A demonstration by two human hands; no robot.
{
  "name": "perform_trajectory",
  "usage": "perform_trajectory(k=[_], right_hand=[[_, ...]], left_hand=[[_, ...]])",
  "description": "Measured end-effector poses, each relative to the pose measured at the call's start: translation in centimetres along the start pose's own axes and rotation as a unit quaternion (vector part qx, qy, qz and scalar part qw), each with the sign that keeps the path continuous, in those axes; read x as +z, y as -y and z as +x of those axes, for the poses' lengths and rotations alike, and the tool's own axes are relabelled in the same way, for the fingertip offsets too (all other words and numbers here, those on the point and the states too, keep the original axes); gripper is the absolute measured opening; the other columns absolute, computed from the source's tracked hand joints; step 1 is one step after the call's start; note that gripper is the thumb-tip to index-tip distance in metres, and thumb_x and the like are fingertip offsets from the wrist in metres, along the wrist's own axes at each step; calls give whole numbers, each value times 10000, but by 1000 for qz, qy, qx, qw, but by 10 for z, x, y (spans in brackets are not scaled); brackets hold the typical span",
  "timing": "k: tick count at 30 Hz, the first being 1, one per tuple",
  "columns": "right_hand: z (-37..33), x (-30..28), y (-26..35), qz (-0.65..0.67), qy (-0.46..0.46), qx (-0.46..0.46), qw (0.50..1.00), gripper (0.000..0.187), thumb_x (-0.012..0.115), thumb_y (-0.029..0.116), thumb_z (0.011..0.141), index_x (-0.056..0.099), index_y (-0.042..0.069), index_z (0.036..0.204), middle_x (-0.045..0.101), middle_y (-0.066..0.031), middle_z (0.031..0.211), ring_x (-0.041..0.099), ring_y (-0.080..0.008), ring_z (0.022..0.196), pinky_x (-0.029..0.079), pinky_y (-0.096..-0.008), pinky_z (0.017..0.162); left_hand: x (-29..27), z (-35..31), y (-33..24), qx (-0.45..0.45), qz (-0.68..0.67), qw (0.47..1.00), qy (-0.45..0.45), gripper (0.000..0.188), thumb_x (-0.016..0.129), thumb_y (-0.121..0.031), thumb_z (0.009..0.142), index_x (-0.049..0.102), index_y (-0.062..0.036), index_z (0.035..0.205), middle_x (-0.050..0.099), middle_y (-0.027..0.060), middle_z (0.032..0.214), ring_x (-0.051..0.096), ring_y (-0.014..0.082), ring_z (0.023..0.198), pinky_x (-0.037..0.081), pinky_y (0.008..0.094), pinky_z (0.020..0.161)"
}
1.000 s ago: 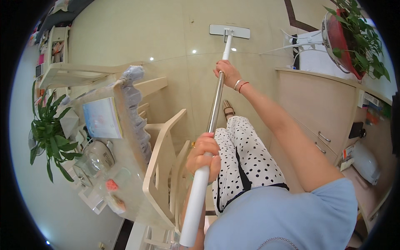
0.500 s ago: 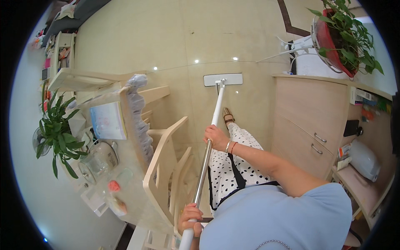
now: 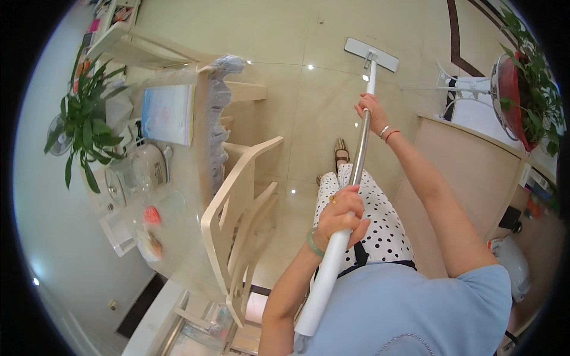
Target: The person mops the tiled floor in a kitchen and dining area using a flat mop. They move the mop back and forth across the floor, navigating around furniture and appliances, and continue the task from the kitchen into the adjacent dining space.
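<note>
A flat mop (image 3: 363,142) with a white and silver pole slants across the middle, from my body out to the floor. My left hand (image 3: 342,218), wearing a green bangle, wraps round the lower pole at the top of its white grip. Farther out, my right hand (image 3: 373,111) is closed on the pole near its upper white section. The mop's white rectangular head (image 3: 387,59) lies flat on the shiny beige tiles (image 3: 285,107), turned at an angle. Its underside is hidden.
To the left, a wooden chair (image 3: 237,207) stands at a covered table (image 3: 184,237) holding a book (image 3: 168,114), a kettle (image 3: 148,165) and a leafy plant (image 3: 89,133). On the right are a cabinet (image 3: 469,160) and a potted plant in a red pot (image 3: 512,101) on a stand.
The mop head has moved away and to the right, and has turned. Both hands went forward and rightward with the pole; my left hand rose most from the lower edge.
</note>
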State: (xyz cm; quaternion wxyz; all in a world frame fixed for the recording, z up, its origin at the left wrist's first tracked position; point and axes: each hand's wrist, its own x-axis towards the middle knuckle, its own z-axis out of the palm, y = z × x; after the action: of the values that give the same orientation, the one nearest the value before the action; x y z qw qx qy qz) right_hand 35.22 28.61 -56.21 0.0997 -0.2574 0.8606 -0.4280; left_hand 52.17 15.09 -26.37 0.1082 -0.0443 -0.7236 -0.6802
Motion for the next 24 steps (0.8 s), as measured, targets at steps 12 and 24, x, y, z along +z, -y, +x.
perform_trajectory(k=[12,24], right_hand=[[-62,29,204,82,364,-127,919,163,719,146,738,594,72,811,607,-113,834,584,-312,925,515,-417,797],[-28,161,282,259,288,-155,909,211,705,200,808,565,48,765,591,-130,864,584,-341,880,501,-434,763]], left_hand=[[-67,-76,-171,-20,12,995,-94,241,731,-7,693,494,-51,705,530,57,607,508,226,563,534,465,701],[-97,-56,-170,-56,184,979,-72,225,698,-23,679,480,-65,638,512,53,558,493,214,537,528,408,612]])
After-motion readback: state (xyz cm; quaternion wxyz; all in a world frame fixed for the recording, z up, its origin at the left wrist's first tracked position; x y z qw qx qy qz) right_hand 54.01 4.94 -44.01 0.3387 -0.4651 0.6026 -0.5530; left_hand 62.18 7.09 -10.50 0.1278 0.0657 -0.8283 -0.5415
